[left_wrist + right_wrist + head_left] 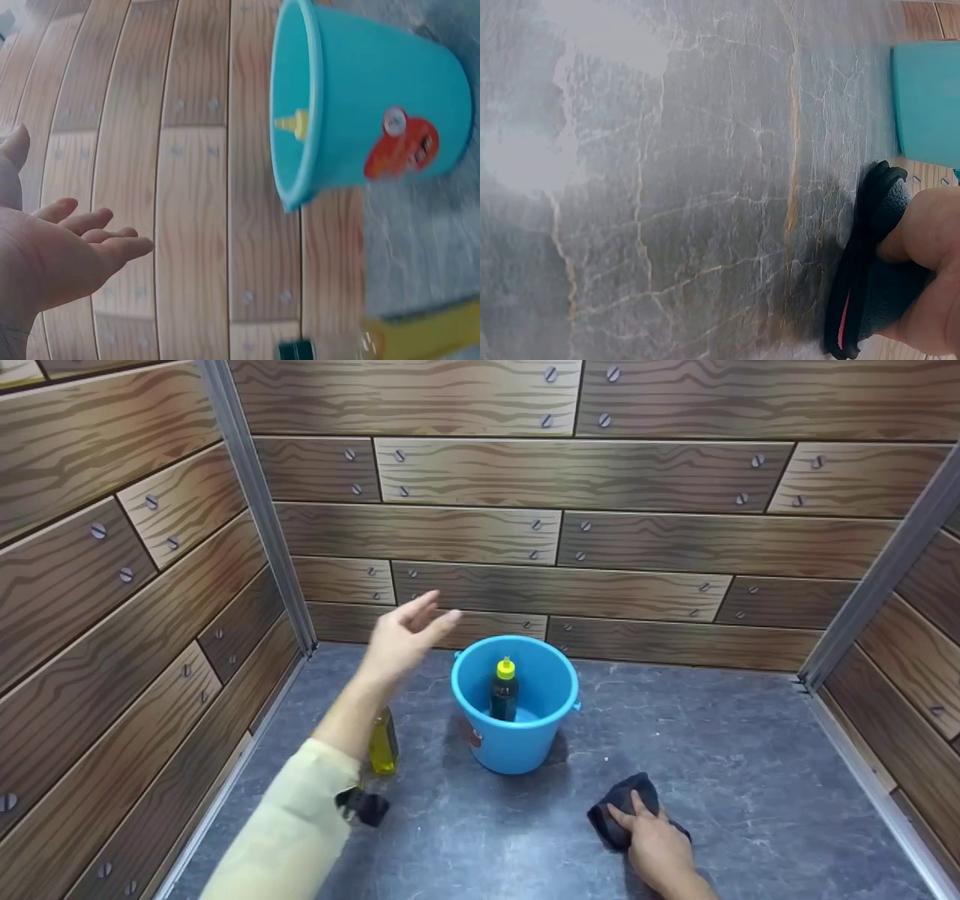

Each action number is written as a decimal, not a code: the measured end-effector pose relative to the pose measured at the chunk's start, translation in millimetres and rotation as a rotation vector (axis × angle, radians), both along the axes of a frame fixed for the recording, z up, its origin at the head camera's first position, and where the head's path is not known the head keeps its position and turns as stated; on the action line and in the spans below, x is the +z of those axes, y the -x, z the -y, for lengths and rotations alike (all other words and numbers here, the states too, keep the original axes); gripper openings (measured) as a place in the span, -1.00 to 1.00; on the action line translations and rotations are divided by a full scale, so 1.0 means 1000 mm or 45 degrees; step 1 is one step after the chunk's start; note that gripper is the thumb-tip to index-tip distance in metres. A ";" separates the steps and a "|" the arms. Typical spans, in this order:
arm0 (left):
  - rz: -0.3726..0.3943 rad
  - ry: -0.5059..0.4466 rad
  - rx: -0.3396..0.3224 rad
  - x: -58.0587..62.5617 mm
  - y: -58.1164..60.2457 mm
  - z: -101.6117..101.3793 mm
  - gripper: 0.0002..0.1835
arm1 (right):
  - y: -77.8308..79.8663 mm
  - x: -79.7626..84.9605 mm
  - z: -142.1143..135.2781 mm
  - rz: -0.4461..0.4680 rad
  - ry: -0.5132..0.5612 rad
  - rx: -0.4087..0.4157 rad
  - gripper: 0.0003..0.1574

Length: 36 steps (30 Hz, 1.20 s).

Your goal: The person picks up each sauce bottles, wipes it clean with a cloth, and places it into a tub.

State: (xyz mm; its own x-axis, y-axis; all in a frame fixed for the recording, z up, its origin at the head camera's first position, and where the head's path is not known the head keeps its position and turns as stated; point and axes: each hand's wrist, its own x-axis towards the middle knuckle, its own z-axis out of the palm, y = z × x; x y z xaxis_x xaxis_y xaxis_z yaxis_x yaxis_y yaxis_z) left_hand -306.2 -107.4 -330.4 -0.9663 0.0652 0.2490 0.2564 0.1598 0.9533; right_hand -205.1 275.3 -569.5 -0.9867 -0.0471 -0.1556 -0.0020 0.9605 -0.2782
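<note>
My left hand (401, 637) is raised in the air to the left of the blue bucket (517, 750), fingers loose and nothing held. In the left wrist view the same hand (67, 259) shows its palm and relaxed fingers. Inside the bucket stands a dark squeeze bottle (504, 697) with a yellow nozzle cap. A bottle of yellow liquid (383, 750), its top hidden behind my left forearm, stands on the floor. At the lower right, my right hand (658, 847) grips a bunched dark cloth (621, 799) against the floor, thumb and fingers pressed into its fabric (896, 296).
A grey marbled floor (757, 757) spreads around the bucket. Wood-patterned walls (637, 540) enclose it at the back, left and right, with metal strips (259, 495) at the corners. A black strap device (364, 806) sits at my left sleeve.
</note>
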 end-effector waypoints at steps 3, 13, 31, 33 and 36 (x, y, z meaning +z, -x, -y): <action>0.052 -0.003 0.023 -0.005 -0.002 0.020 -0.20 | -0.001 -0.001 -0.001 0.004 -0.012 0.003 -0.19; 0.377 0.064 0.074 -0.021 -0.002 0.064 0.02 | 0.003 -0.002 -0.004 0.056 -0.008 -0.025 -0.16; 0.707 0.134 0.188 -0.058 -0.003 0.079 0.09 | 0.002 -0.002 0.000 0.042 0.025 -0.018 -0.15; 0.678 0.122 0.203 -0.062 -0.005 0.077 0.05 | 0.002 -0.002 0.000 0.046 0.033 -0.021 -0.14; 0.630 0.125 0.227 -0.069 -0.006 0.075 0.00 | 0.003 -0.001 -0.001 0.051 0.018 -0.019 -0.14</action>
State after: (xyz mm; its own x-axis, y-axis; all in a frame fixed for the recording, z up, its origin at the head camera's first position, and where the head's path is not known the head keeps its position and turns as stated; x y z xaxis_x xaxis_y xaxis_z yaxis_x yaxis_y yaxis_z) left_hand -299.7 -182.3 -399.5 -0.9648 -0.1104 -0.2386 -0.2595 0.2546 0.9316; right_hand -208.3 276.3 -570.5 -0.9803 -0.0346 -0.1946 0.0240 0.9564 -0.2912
